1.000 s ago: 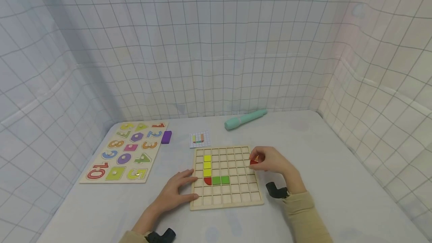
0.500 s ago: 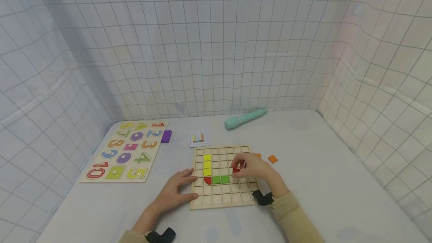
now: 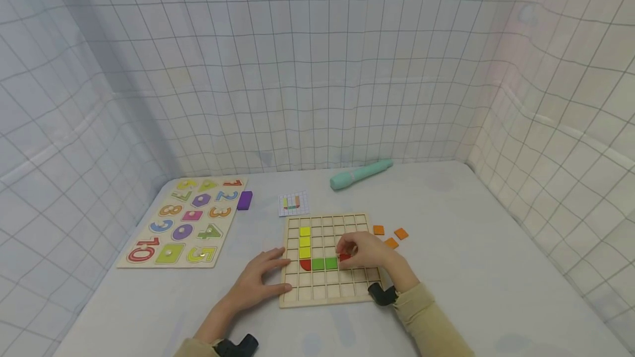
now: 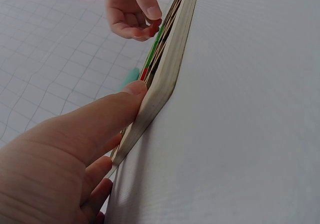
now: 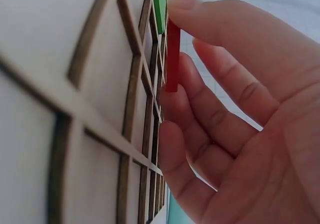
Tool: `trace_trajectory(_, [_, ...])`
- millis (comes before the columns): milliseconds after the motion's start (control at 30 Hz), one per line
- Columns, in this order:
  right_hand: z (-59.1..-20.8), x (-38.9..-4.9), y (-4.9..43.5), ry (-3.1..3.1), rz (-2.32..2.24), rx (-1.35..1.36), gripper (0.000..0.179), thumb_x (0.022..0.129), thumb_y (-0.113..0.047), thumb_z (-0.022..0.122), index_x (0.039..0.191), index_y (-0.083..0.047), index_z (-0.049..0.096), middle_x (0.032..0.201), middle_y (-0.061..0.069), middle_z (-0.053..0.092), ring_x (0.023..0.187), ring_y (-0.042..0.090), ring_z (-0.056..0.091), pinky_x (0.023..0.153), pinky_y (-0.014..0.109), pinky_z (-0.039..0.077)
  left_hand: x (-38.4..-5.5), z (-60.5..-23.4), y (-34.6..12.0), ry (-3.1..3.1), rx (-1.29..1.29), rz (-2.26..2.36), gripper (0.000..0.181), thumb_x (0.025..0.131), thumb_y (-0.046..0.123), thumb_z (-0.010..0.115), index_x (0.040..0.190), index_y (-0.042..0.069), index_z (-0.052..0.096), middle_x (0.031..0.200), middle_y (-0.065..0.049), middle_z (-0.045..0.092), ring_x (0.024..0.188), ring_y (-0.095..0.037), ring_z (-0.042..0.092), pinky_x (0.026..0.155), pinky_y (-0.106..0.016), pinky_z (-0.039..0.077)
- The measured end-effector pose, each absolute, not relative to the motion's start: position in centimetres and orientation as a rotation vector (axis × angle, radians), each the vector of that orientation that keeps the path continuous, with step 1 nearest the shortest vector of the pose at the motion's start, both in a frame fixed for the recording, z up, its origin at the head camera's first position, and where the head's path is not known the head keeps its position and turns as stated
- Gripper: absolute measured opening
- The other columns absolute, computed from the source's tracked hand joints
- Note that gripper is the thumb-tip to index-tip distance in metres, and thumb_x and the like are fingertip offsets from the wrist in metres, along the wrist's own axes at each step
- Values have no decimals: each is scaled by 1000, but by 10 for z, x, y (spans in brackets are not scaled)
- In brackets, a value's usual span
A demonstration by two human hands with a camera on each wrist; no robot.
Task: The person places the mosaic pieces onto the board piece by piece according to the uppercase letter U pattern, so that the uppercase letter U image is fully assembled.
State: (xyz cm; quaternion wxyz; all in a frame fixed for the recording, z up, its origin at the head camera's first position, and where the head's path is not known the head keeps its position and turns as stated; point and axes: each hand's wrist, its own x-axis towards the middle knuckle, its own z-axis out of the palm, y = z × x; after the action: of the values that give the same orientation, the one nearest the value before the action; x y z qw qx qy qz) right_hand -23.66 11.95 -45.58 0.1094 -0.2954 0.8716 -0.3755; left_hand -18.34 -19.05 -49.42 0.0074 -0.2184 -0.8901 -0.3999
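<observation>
A wooden grid board (image 3: 333, 295) lies on the table. My right hand (image 3: 366, 249) pinches a red tile (image 5: 173, 57) between thumb and fingers, just above the board and beside the right-hand green tile (image 3: 331, 263). Along the board's left edge rests my left hand (image 3: 255, 280), its fingers extended; in the left wrist view the thumb touches the rim. Set in the grid are several yellow tiles (image 3: 305, 242) in a column, a red rounded tile (image 3: 305, 265) below them and two green tiles in a row. The held tile's full outline is partly hidden by my fingers.
Three orange tiles (image 3: 391, 243) lie right of the board. Behind it are a small pattern card (image 3: 294, 204) and a mint-green stick-like object (image 3: 361, 174). A number puzzle board (image 3: 181, 225) and a purple block (image 3: 245, 200) are at the left.
My right hand has carried the red tile left from the board's right edge to beside the green tiles, uncovering the orange tiles. The left hand has stayed in place.
</observation>
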Motion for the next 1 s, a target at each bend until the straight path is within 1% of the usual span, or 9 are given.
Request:
trace_trajectory(267, [-458, -237, 120, 2505, -1153, -869, 18, 78, -19, 77, 90, -15, 64, 84, -7, 62, 77, 11, 56, 70, 25, 50, -183, -494, -190, -2794, -673, -1241, 58, 73, 47, 76, 122, 18, 63, 144, -3, 43, 136, -28, 31, 115, -47, 16])
trace_trajectory(500, [-459, -238, 121, 2483, -1161, -877, 18, 78, -16, 77, 90, -14, 64, 84, -6, 62, 77, 12, 55, 70, 26, 50, -183, -494, -190, -2786, -681, -1242, 58, 73, 46, 76, 122, 18, 63, 143, -3, 43, 136, -28, 31, 115, -46, 16])
trace_trajectory(633, [-457, -239, 123, 2482, -1137, -863, 19, 78, -16, 77, 93, -14, 64, 87, -6, 62, 80, 11, 55, 72, 26, 50, -183, -495, -191, -2789, -675, -1243, 58, 73, 47, 76, 122, 19, 63, 144, -2, 43, 136, -28, 30, 115, -46, 16])
trace_trajectory(900, [-436, -239, 142, 2514, -1200, -814, 23, 84, -17, 71, 103, -7, 63, 96, 0, 62, 88, 15, 57, 77, 29, 52, -183, -495, -190, -2796, -667, -1234, 59, 73, 48, 76, 122, 19, 63, 144, -2, 43, 136, -28, 30, 115, -46, 16])
trace_trajectory(1000, [-429, -239, 152, 2567, -1230, -803, 25, 87, -21, 69, 105, -6, 63, 96, -1, 62, 87, 15, 58, 75, 29, 52, -182, -493, -190, -2793, -666, -1239, 59, 73, 47, 76, 122, 18, 63, 144, -3, 43, 136, -28, 30, 115, -46, 17])
